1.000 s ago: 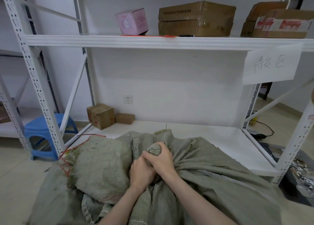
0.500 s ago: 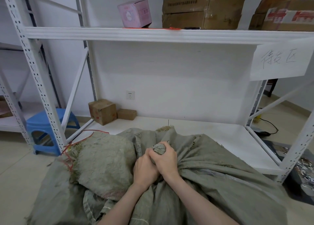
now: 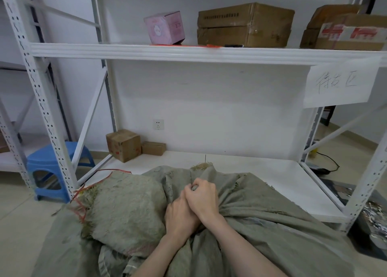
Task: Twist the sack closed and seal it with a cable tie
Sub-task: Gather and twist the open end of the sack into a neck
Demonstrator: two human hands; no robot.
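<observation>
A large grey-green woven sack [image 3: 272, 224] lies on the floor in front of me, its mouth gathered into a bunch at the centre. My right hand [image 3: 202, 199] grips the top of that twisted neck, with only a sliver of fabric showing between its fingers. Just below and left of it, my left hand [image 3: 180, 217] grips the same neck, the two hands touching. A frayed flap of the sack's mouth [image 3: 202, 166] sticks up behind them. Thin orange cable ties [image 3: 188, 45] lie on the upper shelf.
A second, rougher sack [image 3: 125, 207] tied with red string [image 3: 83, 193] lies against the left of mine. A white metal rack [image 3: 188, 53] stands ahead, with cardboard boxes [image 3: 245, 25] and a pink box [image 3: 164, 27] on top. A blue stool [image 3: 52, 170] stands at left.
My right hand has closed further over the bunched neck, covering the knob of fabric that showed before. The view has tilted slightly, and both hands stay in place.
</observation>
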